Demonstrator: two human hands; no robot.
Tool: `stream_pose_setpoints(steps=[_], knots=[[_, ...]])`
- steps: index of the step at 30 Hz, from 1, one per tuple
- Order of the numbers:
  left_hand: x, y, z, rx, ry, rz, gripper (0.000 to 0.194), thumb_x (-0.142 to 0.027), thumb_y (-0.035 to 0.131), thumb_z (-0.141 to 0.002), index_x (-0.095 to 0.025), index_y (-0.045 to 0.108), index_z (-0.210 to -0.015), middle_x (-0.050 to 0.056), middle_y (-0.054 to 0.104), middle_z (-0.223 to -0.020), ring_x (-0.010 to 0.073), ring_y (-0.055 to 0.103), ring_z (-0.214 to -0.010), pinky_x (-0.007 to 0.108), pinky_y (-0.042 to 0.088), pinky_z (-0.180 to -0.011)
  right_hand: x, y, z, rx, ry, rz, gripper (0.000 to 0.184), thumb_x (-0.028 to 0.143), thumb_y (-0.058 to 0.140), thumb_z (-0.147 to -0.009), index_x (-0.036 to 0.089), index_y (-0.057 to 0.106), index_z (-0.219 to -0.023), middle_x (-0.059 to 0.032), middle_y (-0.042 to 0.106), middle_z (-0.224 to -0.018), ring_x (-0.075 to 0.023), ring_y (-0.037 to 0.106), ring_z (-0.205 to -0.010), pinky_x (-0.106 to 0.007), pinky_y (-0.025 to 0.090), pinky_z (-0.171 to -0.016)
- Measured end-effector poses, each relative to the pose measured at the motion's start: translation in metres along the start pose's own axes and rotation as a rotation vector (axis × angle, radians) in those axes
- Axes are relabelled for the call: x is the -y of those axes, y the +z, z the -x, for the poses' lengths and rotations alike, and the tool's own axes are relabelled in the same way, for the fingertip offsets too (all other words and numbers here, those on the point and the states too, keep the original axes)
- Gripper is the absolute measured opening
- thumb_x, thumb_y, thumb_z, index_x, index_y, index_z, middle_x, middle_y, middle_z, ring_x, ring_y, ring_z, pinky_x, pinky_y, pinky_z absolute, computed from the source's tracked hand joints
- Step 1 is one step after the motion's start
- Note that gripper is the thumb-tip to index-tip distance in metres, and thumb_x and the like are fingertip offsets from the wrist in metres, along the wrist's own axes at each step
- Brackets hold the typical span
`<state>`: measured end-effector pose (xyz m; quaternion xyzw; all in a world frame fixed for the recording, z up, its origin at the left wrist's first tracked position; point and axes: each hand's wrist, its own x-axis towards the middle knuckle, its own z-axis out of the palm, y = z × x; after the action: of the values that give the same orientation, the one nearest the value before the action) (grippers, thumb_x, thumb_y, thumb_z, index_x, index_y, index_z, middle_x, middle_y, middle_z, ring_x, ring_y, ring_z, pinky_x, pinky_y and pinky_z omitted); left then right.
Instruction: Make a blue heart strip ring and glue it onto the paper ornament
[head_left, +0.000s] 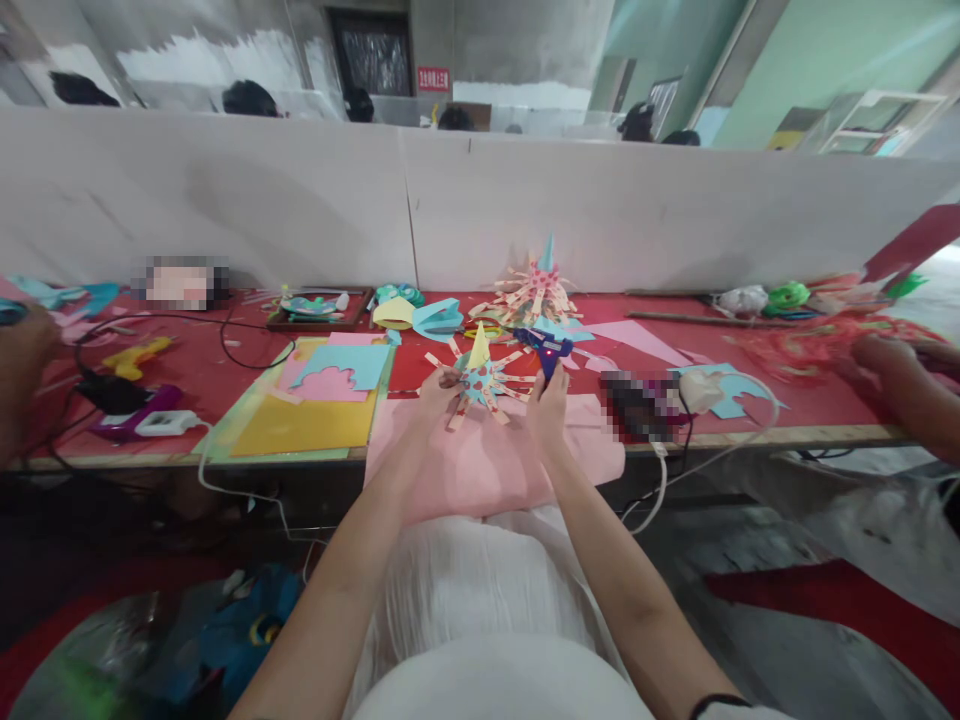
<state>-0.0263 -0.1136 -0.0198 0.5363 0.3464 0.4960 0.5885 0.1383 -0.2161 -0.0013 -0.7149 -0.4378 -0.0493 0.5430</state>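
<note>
My left hand (441,391) grips the left side of a paper craft (478,384). It has a light blue middle with red spots, a pale yellow cone on top and patterned strips sticking out all round. Just to its right, my right hand (550,408) is wrapped round the handle of a blue hot glue gun (551,352), on which a small red light glows. The gun's front end points left, above the craft's right-hand strips. Beneath both hands lies a pink sheet (495,460) that hangs over the table edge.
A similar craft with a blue cone (544,290) stands behind. Coloured paper sheets (300,425) lie left, near a yellow glue gun (137,357) and a purple power strip (142,412). White cables (247,495) hang at the front edge. Co-workers' hands (889,365) show at both sides.
</note>
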Motion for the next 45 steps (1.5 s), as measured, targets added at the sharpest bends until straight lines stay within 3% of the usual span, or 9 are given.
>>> stream_pose_setpoints(steps=[6,11,14,16,19,23,28,36,45], knots=[[-0.007,0.003,0.003,0.001,0.029,-0.033,0.025,-0.012,0.075,-0.054,-0.018,0.056,-0.069,-0.001,0.060,-0.068,0.0101,0.059,-0.059,0.022,0.049,-0.053,-0.018,0.027,-0.019,0.015,0.084,0.017,0.059,0.046,0.020,-0.093,0.008,0.034,-0.135,-0.0240,0.047,-0.122,-0.0308,0.049,-0.114,-0.044,0.042,-0.088],[-0.008,0.005,0.000,0.041,0.040,-0.034,0.028,-0.017,0.078,-0.053,-0.018,0.055,-0.068,-0.001,0.059,-0.066,0.0103,0.058,-0.057,0.024,0.050,-0.054,-0.031,0.040,-0.027,0.075,0.136,0.113,0.056,0.044,0.028,-0.091,0.003,0.047,-0.124,-0.0247,0.054,-0.108,-0.0336,0.051,-0.104,-0.049,0.041,-0.085],[-0.002,0.004,-0.002,0.015,0.014,-0.008,0.028,-0.014,0.077,-0.053,-0.017,0.055,-0.069,0.000,0.061,-0.070,0.0108,0.059,-0.060,0.024,0.050,-0.056,-0.028,0.036,-0.022,-0.030,0.038,0.213,0.045,0.039,0.032,-0.092,0.008,0.055,-0.115,-0.0215,0.054,-0.109,-0.0323,0.049,-0.104,-0.049,0.039,-0.087],[0.002,0.003,-0.003,-0.003,-0.005,-0.001,0.027,-0.012,0.076,-0.054,-0.017,0.055,-0.070,0.000,0.061,-0.070,0.0109,0.060,-0.060,0.023,0.049,-0.055,-0.023,0.032,-0.017,-0.030,-0.099,0.194,0.037,0.034,0.032,-0.093,0.014,0.058,-0.109,-0.0160,0.056,-0.107,-0.0277,0.049,-0.101,-0.044,0.039,-0.088],[0.005,0.001,-0.004,0.002,-0.012,-0.012,0.023,-0.013,0.074,-0.056,-0.018,0.056,-0.070,0.000,0.061,-0.068,0.0111,0.059,-0.058,0.023,0.048,-0.052,-0.016,0.030,-0.012,0.141,-0.337,0.136,0.030,0.027,0.035,-0.093,0.017,0.061,-0.103,-0.0113,0.057,-0.101,-0.0229,0.051,-0.098,-0.038,0.040,-0.089],[0.004,0.000,-0.004,0.011,-0.002,-0.062,0.022,-0.011,0.072,-0.056,-0.018,0.058,-0.070,-0.001,0.061,-0.065,0.0115,0.059,-0.057,0.023,0.047,-0.051,-0.010,0.031,-0.009,0.330,-0.521,0.135,0.031,0.023,0.038,-0.093,0.018,0.057,-0.117,-0.0111,0.058,-0.104,-0.0218,0.050,-0.102,-0.034,0.041,-0.089],[-0.003,0.001,-0.001,-0.039,0.052,-0.127,0.023,-0.001,0.068,-0.053,-0.016,0.059,-0.068,-0.002,0.061,-0.068,0.0092,0.059,-0.063,0.021,0.048,-0.063,-0.008,0.033,-0.010,0.391,-0.576,0.168,0.032,0.022,0.043,-0.092,0.017,0.055,-0.121,-0.0112,0.059,-0.105,-0.0227,0.053,-0.101,-0.034,0.044,-0.086],[-0.003,0.002,0.001,-0.011,0.010,-0.127,0.019,-0.009,0.065,-0.056,-0.016,0.056,-0.071,-0.002,0.062,-0.070,0.0122,0.060,-0.068,0.025,0.050,-0.066,-0.019,0.043,-0.013,0.322,-0.615,0.027,0.014,0.026,0.050,-0.089,0.019,0.062,-0.086,-0.0095,0.059,-0.093,-0.0218,0.055,-0.095,-0.034,0.046,-0.085],[0.000,-0.001,0.002,-0.067,0.144,-0.323,0.010,-0.015,0.059,-0.070,-0.016,0.061,-0.079,0.003,0.068,-0.082,0.0129,0.063,-0.076,0.026,0.051,-0.073,-0.021,0.043,-0.013,0.296,-0.584,-0.132,0.011,0.023,0.050,-0.088,0.020,0.059,-0.082,-0.0089,0.057,-0.111,-0.0169,0.058,-0.102,-0.030,0.047,-0.089]])
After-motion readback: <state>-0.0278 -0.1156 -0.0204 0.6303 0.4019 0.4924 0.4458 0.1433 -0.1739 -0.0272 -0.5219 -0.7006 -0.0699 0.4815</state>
